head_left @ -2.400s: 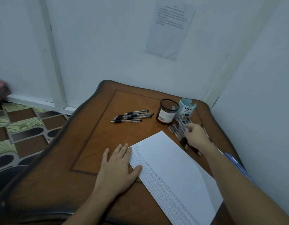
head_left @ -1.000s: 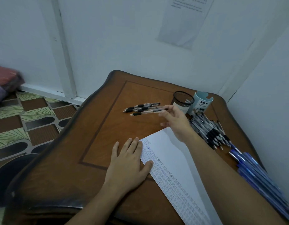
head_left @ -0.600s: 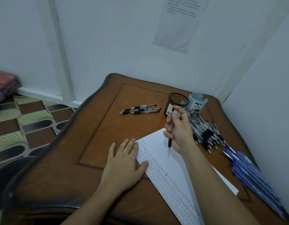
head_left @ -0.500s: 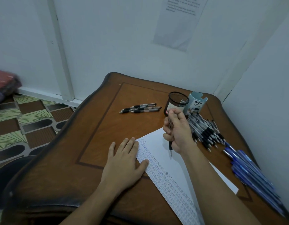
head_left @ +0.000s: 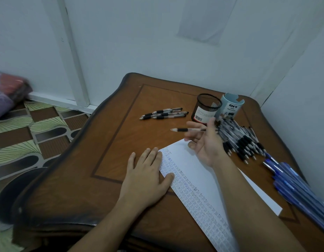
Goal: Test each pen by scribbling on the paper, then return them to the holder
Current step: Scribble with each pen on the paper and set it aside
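- The right hand (head_left: 206, 142) is palm-up with the pen (head_left: 190, 130) pinched lightly between thumb and fingers. It's a loose hold, and the fingers are a bit blurred.
- The pen is sideways in the air, just in front of the holder (head_left: 206, 110), with its tip pointing away to the holder's left.
- My guess is it needs flipping tip-down before it can scribble. Roll it in the fingers rather than regripping, since that hold looks easy to fumble.
- The left hand (head_left: 144, 177) is flat, fingers straight, pressing the near-left edge of the paper (head_left: 194, 170), well in front of the holder. Keep that pressure on so the sheet doesn't skate.
- Scribble on the bare strip of paper nearer the holder, not over the filled rows.
- Three pens (head_left: 165, 113) sit left of the holder and a pile of black pens (head_left: 243, 140) sits to its right. Don't mix them up.
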